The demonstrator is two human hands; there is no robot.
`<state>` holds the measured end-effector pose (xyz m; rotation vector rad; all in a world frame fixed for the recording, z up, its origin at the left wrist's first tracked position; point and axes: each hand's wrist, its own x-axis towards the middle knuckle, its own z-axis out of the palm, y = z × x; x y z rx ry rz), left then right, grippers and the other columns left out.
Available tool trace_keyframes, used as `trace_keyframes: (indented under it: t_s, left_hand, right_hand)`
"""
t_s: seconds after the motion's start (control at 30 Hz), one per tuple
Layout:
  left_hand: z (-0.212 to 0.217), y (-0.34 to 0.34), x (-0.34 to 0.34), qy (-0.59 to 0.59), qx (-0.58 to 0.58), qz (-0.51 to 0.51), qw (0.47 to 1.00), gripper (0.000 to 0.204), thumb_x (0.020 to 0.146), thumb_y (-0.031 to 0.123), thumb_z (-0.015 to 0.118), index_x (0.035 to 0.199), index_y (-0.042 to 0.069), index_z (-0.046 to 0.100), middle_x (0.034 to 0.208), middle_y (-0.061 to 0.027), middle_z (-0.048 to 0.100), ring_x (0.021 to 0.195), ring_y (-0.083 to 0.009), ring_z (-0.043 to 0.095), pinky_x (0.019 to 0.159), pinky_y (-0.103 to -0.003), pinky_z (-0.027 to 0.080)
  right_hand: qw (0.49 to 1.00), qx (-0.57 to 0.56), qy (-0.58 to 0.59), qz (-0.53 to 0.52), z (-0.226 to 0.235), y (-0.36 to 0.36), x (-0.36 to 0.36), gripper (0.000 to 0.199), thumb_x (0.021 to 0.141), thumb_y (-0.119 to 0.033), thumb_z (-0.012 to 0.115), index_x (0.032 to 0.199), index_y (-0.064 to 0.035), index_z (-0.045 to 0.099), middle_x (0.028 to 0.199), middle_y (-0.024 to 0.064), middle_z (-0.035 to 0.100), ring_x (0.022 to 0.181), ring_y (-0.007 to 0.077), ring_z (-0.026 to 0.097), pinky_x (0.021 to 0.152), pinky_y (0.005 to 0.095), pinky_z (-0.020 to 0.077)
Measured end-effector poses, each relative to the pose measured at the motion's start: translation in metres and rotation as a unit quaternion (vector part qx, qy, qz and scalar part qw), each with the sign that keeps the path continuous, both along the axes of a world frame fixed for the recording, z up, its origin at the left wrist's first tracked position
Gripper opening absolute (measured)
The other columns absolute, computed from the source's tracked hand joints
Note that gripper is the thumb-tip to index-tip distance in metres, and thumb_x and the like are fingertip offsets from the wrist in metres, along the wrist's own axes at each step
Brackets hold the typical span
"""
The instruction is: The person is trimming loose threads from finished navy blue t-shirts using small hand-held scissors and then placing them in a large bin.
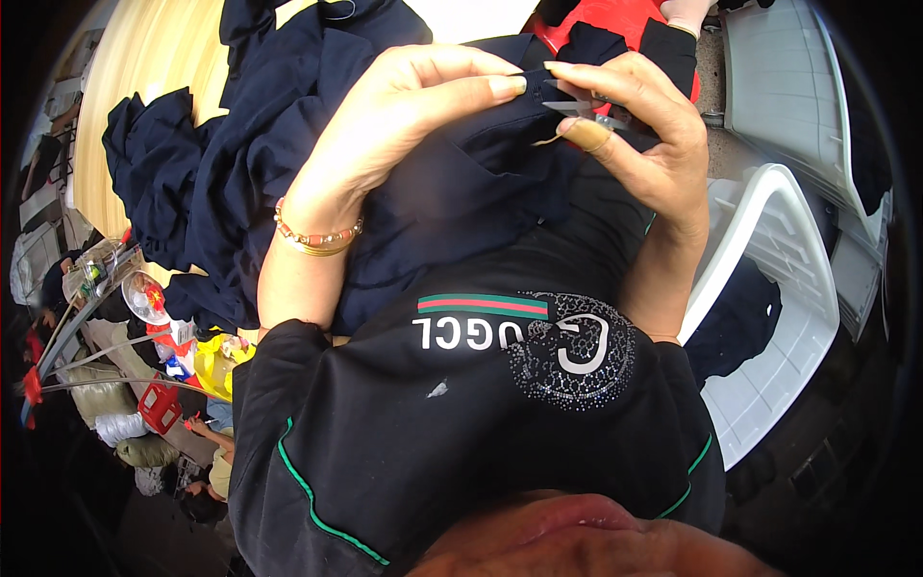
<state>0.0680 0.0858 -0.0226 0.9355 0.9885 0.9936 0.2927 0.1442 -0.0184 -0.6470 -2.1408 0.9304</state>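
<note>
The right hand has its grip closed round a small pair of thread snips, blades pointing left toward the cloth; a tan guard covers one fingertip just under the blades. The left hand pinches a fold of the dark navy garment between thumb and forefinger, the fingertips nearly touching the snip blades, so the seam edge is held taut right at the cutting point. A pale thread end seems to stick out just below the blades, though it is too small to be sure.

To do this well, I judge the cloth should stay stretched flat between the two hands, with only the loose thread between the blades and the tips kept off the fabric and off the left forefinger.

The garment drapes over the person's lap, with more navy cloth heaped on the pale worktop to the left. White plastic chairs stand to the right.
</note>
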Motion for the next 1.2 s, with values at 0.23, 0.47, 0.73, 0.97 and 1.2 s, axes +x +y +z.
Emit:
trace_keyframes:
  t_s: [0.23,0.47,0.73,0.97,1.2]
  left_hand:
    - [-0.0019,0.0010,-0.0007,0.006,0.008,0.004,1.000,0.020,0.089,0.006,0.063,0.107,-0.002,0.066,0.098,-0.0081,0.070,0.089,-0.0103,0.065,0.084,-0.020,0.050]
    - [0.0016,0.0006,0.0008,0.059,0.013,-0.017,0.998,0.019,0.090,0.006,0.062,0.106,-0.003,0.067,0.095,-0.0058,0.069,0.088,-0.0085,0.064,0.083,-0.019,0.049]
    - [0.0012,-0.0002,0.0000,0.059,0.029,-0.037,0.997,0.018,0.091,0.007,0.061,0.105,-0.003,0.067,0.094,-0.0039,0.068,0.087,-0.0069,0.062,0.081,-0.018,0.047]
    - [0.0015,0.0007,0.0002,0.062,0.032,-0.045,0.997,0.018,0.091,0.007,0.061,0.105,-0.004,0.066,0.095,-0.0038,0.068,0.087,-0.0071,0.062,0.082,-0.018,0.048]
    - [0.0019,0.0003,0.0003,0.048,0.008,-0.029,0.998,0.019,0.090,0.006,0.062,0.106,-0.003,0.067,0.094,-0.0048,0.069,0.086,-0.0073,0.063,0.081,-0.018,0.049]
  right_hand:
    - [0.997,0.068,-0.031,-0.023,-0.0078,0.0032,0.0009,0.036,0.069,-0.011,0.077,0.104,-0.0089,0.072,0.070,0.0047,0.054,0.062,0.0133,0.053,0.057,0.0259,0.0429]
    - [0.997,0.058,-0.052,-0.027,-0.0057,0.0008,0.0023,0.035,0.069,-0.012,0.077,0.103,-0.0097,0.072,0.069,0.0037,0.053,0.061,0.0131,0.052,0.055,0.0260,0.0414]
    - [0.997,0.055,-0.055,-0.014,-0.0054,0.0006,0.0042,0.034,0.068,-0.011,0.076,0.102,-0.0105,0.073,0.068,0.0032,0.052,0.060,0.0132,0.051,0.054,0.0264,0.0410]
    - [0.997,0.055,-0.059,-0.014,-0.0054,-0.0004,0.0056,0.034,0.068,-0.010,0.074,0.102,-0.0121,0.073,0.067,0.0026,0.051,0.059,0.0128,0.051,0.053,0.0267,0.0406]
    - [0.996,0.072,-0.050,-0.028,-0.0041,-0.0010,0.0037,0.035,0.069,-0.013,0.076,0.104,-0.0129,0.072,0.067,0.0021,0.051,0.058,0.0123,0.050,0.053,0.0264,0.0400]
